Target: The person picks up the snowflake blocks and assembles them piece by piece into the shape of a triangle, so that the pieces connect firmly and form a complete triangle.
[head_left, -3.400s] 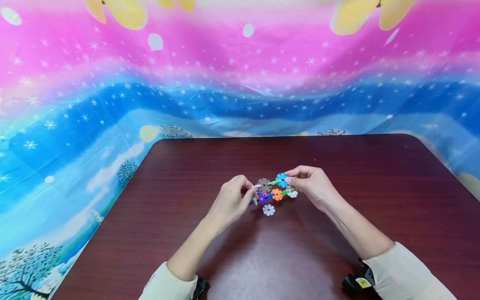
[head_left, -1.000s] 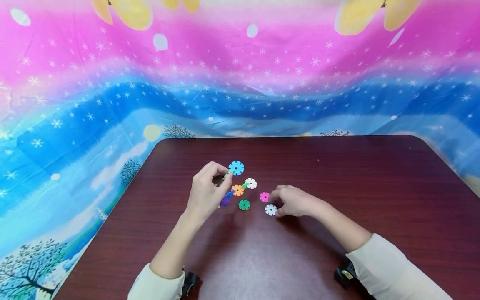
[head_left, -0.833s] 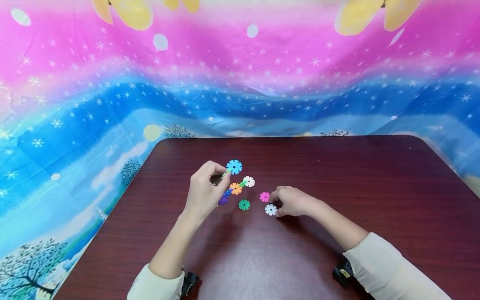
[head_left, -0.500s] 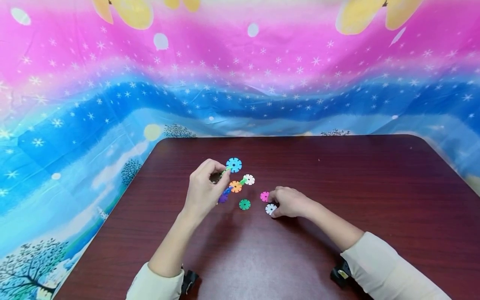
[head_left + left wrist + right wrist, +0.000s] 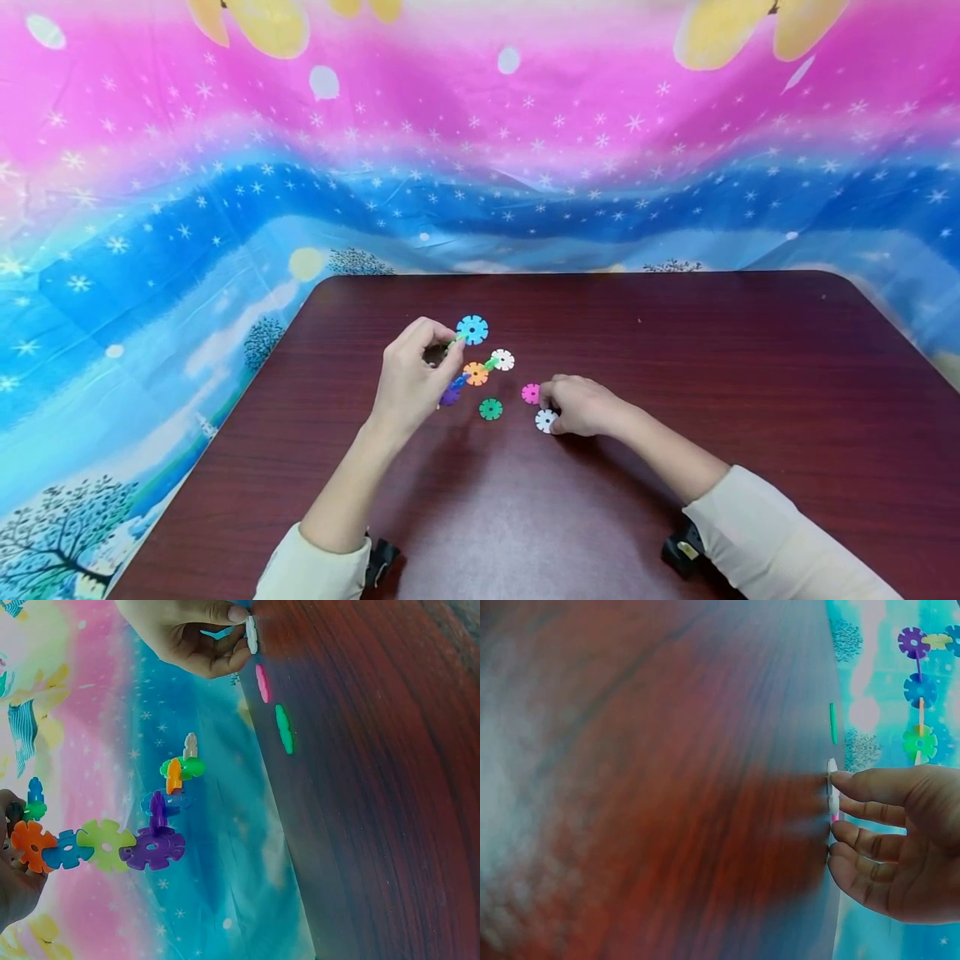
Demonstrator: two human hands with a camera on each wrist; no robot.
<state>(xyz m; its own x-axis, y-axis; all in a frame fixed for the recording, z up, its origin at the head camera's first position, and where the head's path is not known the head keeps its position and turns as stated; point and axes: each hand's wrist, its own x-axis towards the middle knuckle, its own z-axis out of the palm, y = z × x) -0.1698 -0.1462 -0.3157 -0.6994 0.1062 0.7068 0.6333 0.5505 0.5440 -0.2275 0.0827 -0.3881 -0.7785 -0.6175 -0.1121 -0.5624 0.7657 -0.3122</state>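
Observation:
My left hand (image 5: pixel 412 375) pinches a chain of interlocking snowflake discs above the table, its thumb and fingertips at a green piece beside the big blue disc (image 5: pixel 476 325). From the chain hang an orange disc (image 5: pixel 470 372), a white one (image 5: pixel 504 354) and a purple one (image 5: pixel 154 855). Part of it is hidden behind the left fingers. Low at the tabletop, my right hand (image 5: pixel 588 404) has its thumb and curled fingers at the edge of a loose white snowflake disc (image 5: pixel 544 425), pinching it. A pink disc (image 5: pixel 527 389) lies right by its fingertips.
A loose green disc (image 5: pixel 486 405) lies on the dark wooden table (image 5: pixel 712 358), left of the pink one. A colourful printed cloth (image 5: pixel 480 150) hangs behind the table and along its left side. Black wrist devices show under both sleeves.
My right hand has let go of the chain's blue disc and come down to the loose white disc. My left hand has carried the chain leftward. The pink and green discs now show.

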